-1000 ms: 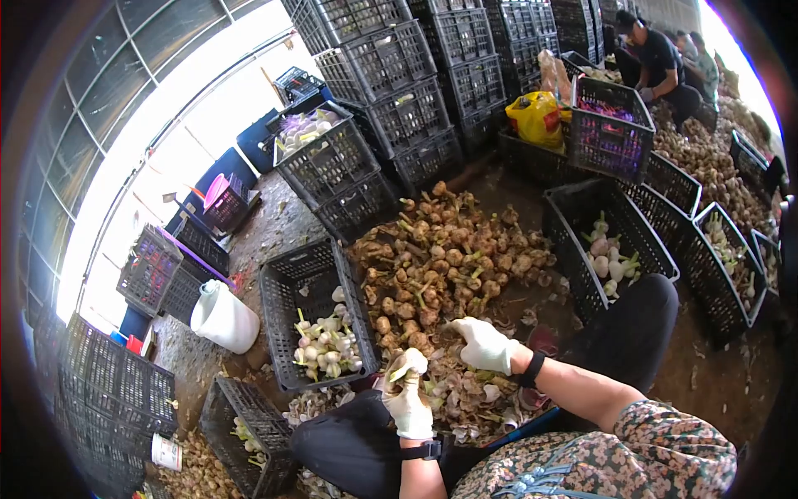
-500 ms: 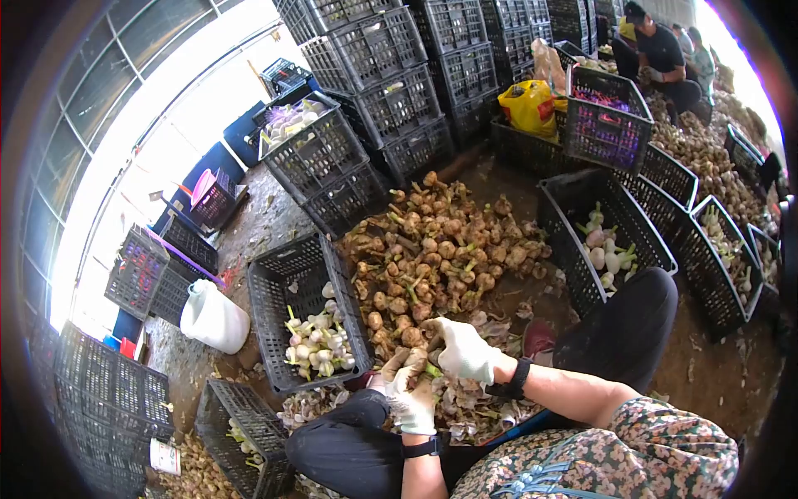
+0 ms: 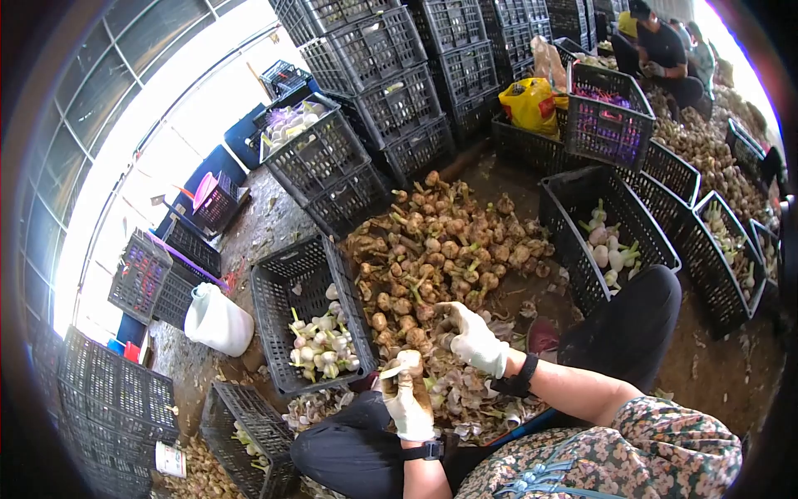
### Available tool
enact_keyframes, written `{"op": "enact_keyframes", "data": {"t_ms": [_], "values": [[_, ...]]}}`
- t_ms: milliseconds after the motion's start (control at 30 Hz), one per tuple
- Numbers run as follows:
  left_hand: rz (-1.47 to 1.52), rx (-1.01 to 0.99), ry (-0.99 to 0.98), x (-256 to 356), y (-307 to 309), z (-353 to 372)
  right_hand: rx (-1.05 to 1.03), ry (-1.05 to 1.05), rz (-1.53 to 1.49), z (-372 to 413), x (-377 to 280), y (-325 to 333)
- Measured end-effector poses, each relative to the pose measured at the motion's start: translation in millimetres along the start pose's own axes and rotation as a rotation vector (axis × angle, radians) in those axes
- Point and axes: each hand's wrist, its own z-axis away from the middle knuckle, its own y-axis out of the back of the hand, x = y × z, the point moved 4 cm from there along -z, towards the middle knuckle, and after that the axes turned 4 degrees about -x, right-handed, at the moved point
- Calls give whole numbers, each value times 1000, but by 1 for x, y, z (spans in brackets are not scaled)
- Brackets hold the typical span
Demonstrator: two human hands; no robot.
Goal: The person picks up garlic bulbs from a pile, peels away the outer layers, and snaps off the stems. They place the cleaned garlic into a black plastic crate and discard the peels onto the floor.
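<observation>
My left hand (image 3: pixel 409 401), in a soiled white glove, is closed on a pale garlic bulb (image 3: pixel 409 359), partly hidden by the fingers. To its upper right my right hand (image 3: pixel 475 339), also gloved, has curled fingers with the thumb apart; nothing shows between them. Just beyond both hands spreads a heap of brown, unpeeled garlic bulbs (image 3: pixel 453 245). Under and beside the hands lie loose garlic skins (image 3: pixel 465 399). Left of the heap, a black crate (image 3: pixel 287 274) contains cleaned white garlic (image 3: pixel 324 345) with short green stems.
Another black crate (image 3: pixel 573 241) with a few garlic bulbs stands right of the heap. Stacked crates (image 3: pixel 374 58) rise behind. A white jug (image 3: pixel 218 320) is at the left, a yellow bag (image 3: pixel 529 106) at the back. A co-worker (image 3: pixel 661 54) sits at the upper right.
My hands, which were together around a bulb with a green stem, have come apart. The right hand has moved slightly right, and a pale bulb now shows on top of the left.
</observation>
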Motion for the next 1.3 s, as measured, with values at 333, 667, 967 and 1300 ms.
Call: {"op": "enact_keyframes", "data": {"t_ms": [333, 667, 967, 1300], "values": [[-396, -31, -147, -11, -10, -4, -70, -159, 33, 2, 1, -15], [45, -53, -16, -9, -21, -5, 40, -211, 19, 12, 4, -21], [474, -120, 25, -1, -14, -7, -146, 17, 863, 27, 30, 8], [-585, -198, -272, -7, -48, 10, -168, -51, -473, 42, -26, -16]]}}
